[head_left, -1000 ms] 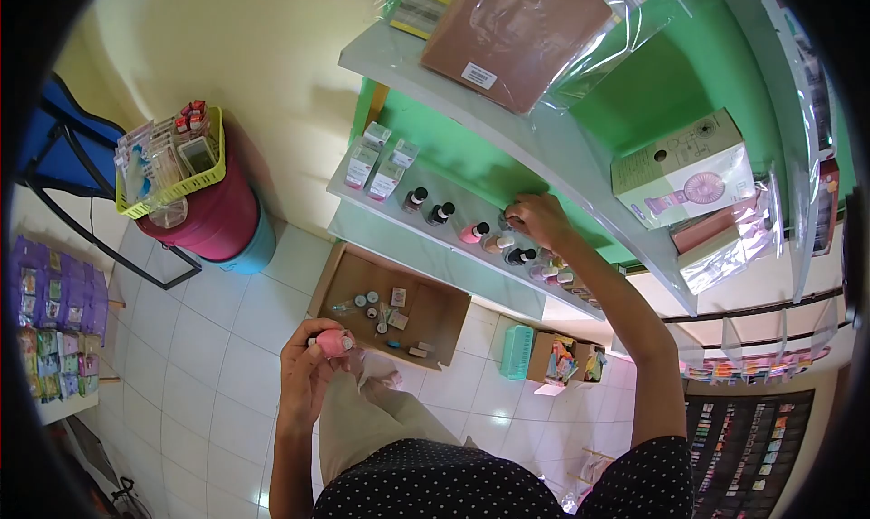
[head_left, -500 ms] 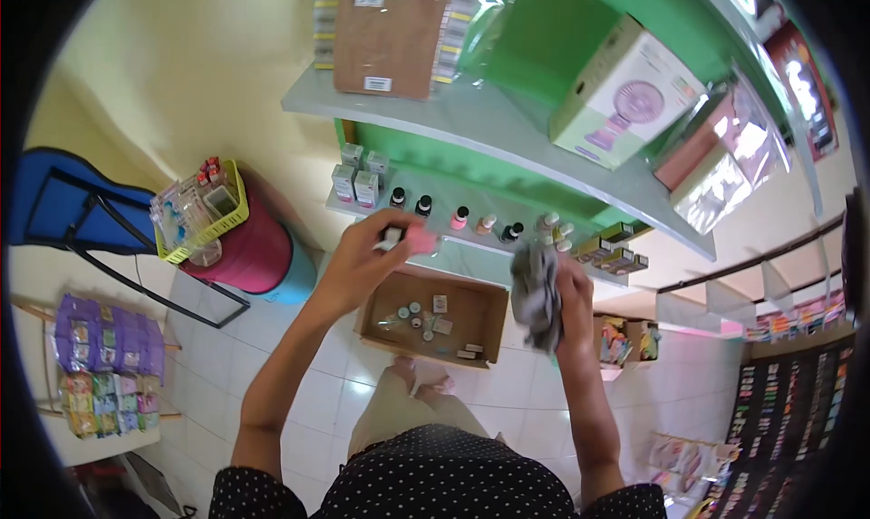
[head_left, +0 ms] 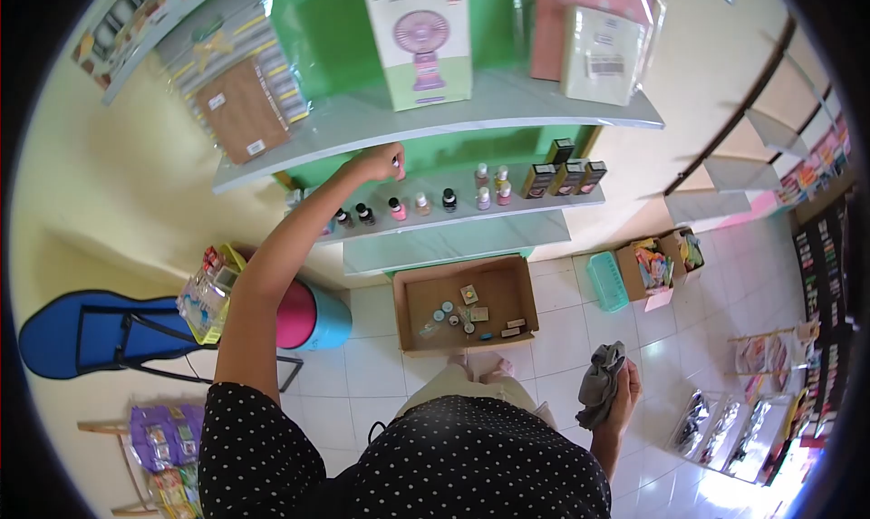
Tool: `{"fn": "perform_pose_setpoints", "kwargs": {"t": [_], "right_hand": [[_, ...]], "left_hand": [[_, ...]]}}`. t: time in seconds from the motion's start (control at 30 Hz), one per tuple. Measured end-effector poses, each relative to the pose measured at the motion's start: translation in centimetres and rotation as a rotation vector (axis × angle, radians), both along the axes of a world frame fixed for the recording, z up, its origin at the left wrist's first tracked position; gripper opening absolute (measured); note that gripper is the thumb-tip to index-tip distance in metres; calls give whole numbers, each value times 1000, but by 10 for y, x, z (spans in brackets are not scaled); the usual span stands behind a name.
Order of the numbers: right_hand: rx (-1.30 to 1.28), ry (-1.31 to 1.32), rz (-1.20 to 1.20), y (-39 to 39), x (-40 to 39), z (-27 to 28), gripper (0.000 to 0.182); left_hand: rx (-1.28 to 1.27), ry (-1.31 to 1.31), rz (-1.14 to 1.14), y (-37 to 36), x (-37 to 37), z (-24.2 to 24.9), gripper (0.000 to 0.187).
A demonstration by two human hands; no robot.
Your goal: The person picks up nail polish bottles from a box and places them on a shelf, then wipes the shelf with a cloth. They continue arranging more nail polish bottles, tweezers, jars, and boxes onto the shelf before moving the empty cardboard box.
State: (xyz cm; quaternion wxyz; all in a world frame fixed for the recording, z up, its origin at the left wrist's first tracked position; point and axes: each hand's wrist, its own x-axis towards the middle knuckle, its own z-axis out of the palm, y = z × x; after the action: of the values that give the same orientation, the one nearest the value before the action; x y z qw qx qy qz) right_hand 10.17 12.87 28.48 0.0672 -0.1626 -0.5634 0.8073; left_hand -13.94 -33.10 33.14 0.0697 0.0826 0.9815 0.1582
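My left hand point(head_left: 379, 163) reaches over the lower shelf, just under the upper one, its fingers closed round a small pink nail polish bottle point(head_left: 399, 168) that is mostly hidden. In front of it on the lower shelf point(head_left: 308, 240) stands a row of nail polish bottles, among them a pink one point(head_left: 397, 209), a beige one point(head_left: 422, 205) and a black one point(head_left: 449, 200). Several more pale bottles point(head_left: 483, 197) are grouped to the right. Low on the right, well away from the shelves, my right hand point(head_left: 627, 399) grips a crumpled grey cloth point(head_left: 600, 388).
Small dark boxes point(head_left: 567, 177) stand at the lower shelf's right end. Above, the upper shelf point(head_left: 507, 111) holds a boxed fan point(head_left: 421, 48) and wrapped items. An open cardboard box point(head_left: 412, 336) with small jars sits on the floor, beside a teal basket point(head_left: 607, 282).
My left hand has moved forward with the pink bottle to the back of the lower shelf. My right hand has lowered the cloth away from the shelves, and the view has turned.
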Motion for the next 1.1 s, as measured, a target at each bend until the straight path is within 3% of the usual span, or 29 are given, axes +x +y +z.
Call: {"fn": "perform_pose_setpoints", "kwargs": {"t": [0.03,0.17,0.33,0.63,0.87,0.93,1.0,1.07,1.1], "right_hand": [[-8,-2,-17,4,2,-3,20],[16,0,-79,13,3,-10,20],[26,-14,-91,17,-1,-10,19],[44,-32,-52,18,-15,-7,19],[33,-30,-14,22,-23,-3,19],[29,-39,-14,24,-25,-5,19],[14,-53,-7,27,-25,-7,19],[34,-65,19,32,-23,-9,21],[48,-70,46,35,-21,-12,23]], "left_hand": [[-29,-64,-109,0,-5,-1,21],[-80,-248,-143,6,-9,-11,22],[-93,-202,-179,5,-4,-11,22],[-97,-81,-97,0,1,-19,27],[-45,-201,-13,-5,-4,-23,33],[9,-245,-9,-4,0,-18,39],[-78,-90,19,1,9,-8,38],[6,-161,46,-10,17,9,45],[-118,-76,119,-2,37,26,39]]}}
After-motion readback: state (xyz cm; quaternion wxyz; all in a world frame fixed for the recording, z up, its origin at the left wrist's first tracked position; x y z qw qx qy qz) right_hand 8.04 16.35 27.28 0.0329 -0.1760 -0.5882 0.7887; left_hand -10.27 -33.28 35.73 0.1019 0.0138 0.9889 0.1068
